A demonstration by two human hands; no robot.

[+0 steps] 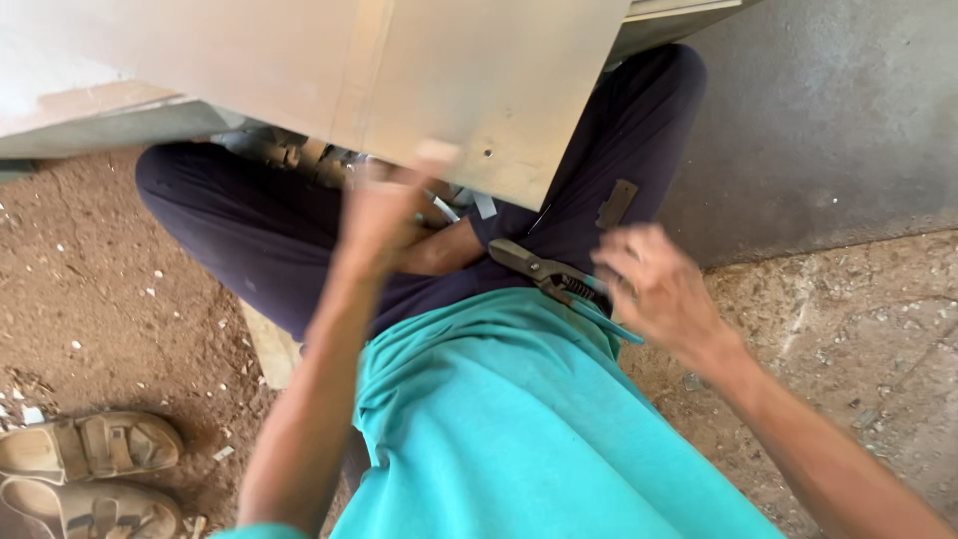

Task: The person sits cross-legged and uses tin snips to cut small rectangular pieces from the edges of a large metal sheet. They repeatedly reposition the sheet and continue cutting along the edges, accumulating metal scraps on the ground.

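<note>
While left hand (pixel 384 215) grips sheet metal (pixel 479 80), right hand (pixel 654 289) seemingly holds snips (pixel 539 268).

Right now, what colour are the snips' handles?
The tin snips have dark grey metal jaws and teal-blue handles, by the right hand; head view.

The floor is bare reddish-brown dirt (pixel 110 289) on the left, scattered with small pale chips, and rough grey concrete (pixel 858 329) on the right. A pair of tan strapped sandals (pixel 85 474) lies on the dirt at the lower left corner. A pale wooden piece (pixel 271 349) lies on the dirt, its far end hidden
</note>
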